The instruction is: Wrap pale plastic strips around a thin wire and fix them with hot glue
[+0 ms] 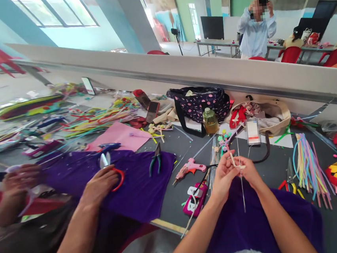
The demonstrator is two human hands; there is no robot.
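My left hand and my right hand meet over a purple cloth. Both are closed, fingers pinched around a bent cream pipe cleaner. A thin, clear stick runs upright between them; which fingers grip it, I cannot tell. Left of my hands lie a pink glue gun and a magenta pouch-like case with a white patch. Just beyond my fingers, small pastel pieces sit among clear sticks.
At left, a co-worker's hand holds orange-handled scissors over another purple cloth bearing pliers. Pastel pipe cleaners lie right, beside pointed snips. A dotted bag, bottle and beige basket line the partition.
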